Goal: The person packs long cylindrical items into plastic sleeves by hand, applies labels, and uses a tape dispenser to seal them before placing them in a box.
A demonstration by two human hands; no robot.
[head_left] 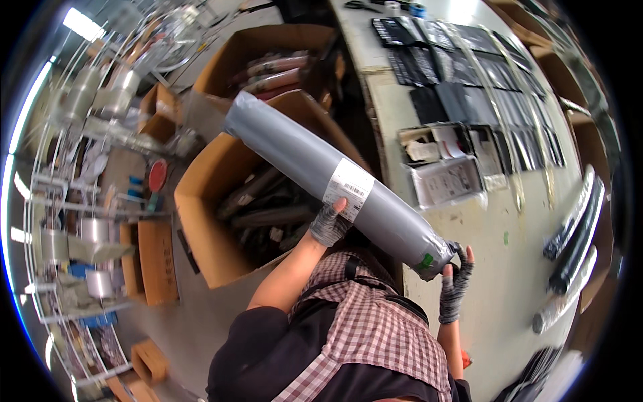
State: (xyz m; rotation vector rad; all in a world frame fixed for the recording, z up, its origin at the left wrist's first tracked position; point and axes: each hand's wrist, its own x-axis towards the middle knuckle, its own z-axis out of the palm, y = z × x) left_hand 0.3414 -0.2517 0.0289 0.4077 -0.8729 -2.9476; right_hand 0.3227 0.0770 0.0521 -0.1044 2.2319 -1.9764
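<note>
A long roll in shiny grey plastic wrap (pixel 288 144) lies slantwise in front of me, its far end over an open carton and its near end by the table edge. It bears a white printed label (pixel 349 184) and a small green mark at the near end. My left hand (pixel 328 224), in a grey fingerless glove, grips the roll from below, its thumb on the label. My right hand (pixel 455 285), gloved alike, is at the near end with thumb and fingers against the wrap; part of its grip is hidden.
Below the roll stands an open carton (pixel 201 221) of dark rolls; another carton (pixel 221 74) behind holds reddish rolls. On the table (pixel 482 268) at right lie flat dark packages (pixel 462 60), a white box (pixel 445 184) and several wrapped rolls (pixel 576 231). Wire shelving (pixel 47 268) stands at left.
</note>
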